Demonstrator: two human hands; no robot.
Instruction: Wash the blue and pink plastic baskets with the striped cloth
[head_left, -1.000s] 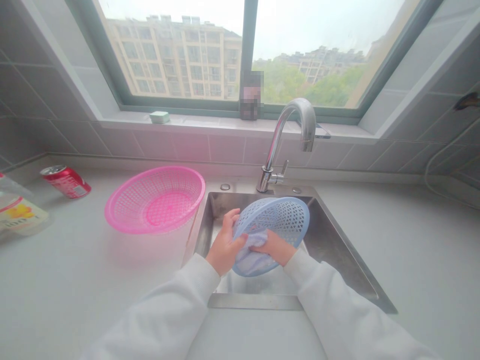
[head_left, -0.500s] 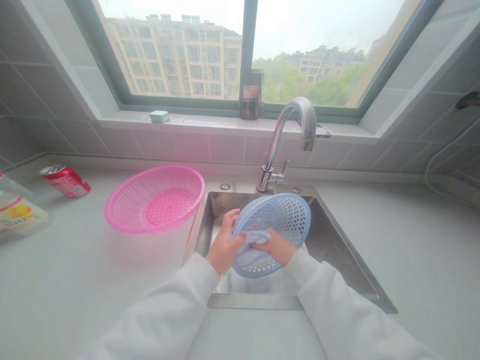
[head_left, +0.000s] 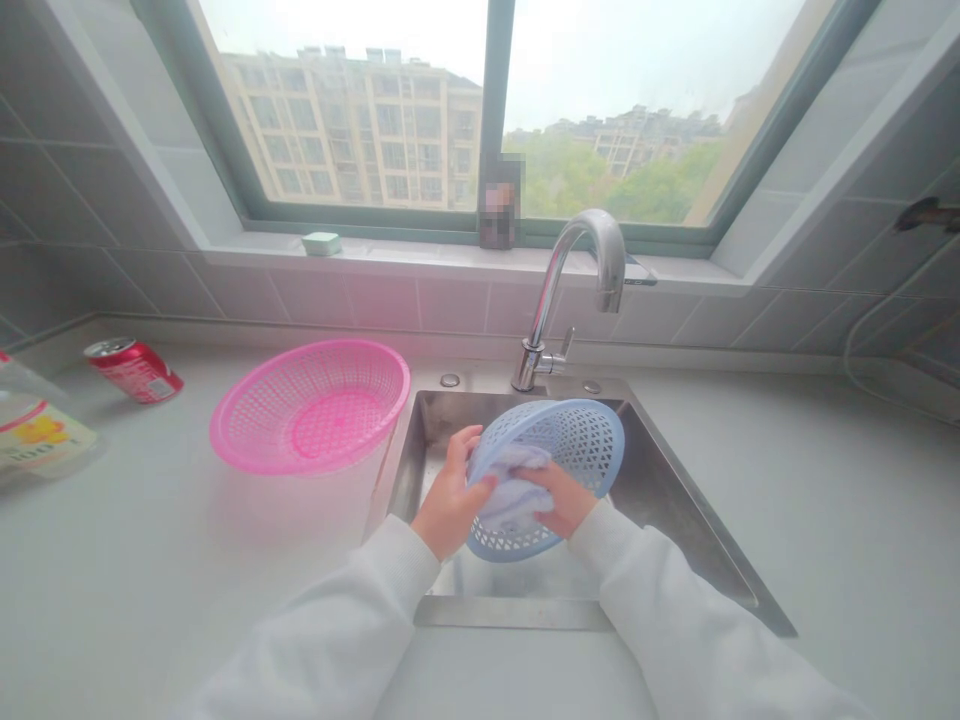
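A light blue plastic basket (head_left: 589, 445) with a pattern of small holes is held tilted over the metal sink (head_left: 675, 520), its inside facing me. My left hand (head_left: 454, 500) grips the basket's left rim, thumb on the near side and fingers behind. Inside the basket, my right hand (head_left: 562, 497) is closed on a pale, crumpled cloth (head_left: 517, 485) pressed against the wall. Part of the cloth and some right-hand fingertips are hidden.
A pink basket (head_left: 330, 420) stands on the counter left of the sink. Farther left are a red can (head_left: 135, 370) and a clear bottle (head_left: 45, 430). The curved faucet (head_left: 540, 310) rises behind the sink. A green soap-like block (head_left: 321, 243) sits on the windowsill.
My right hand has shifted slightly on the basket's inner wall, and the cloth is bunched differently. The left hand keeps its hold on the rim. The view has tilted slightly up.
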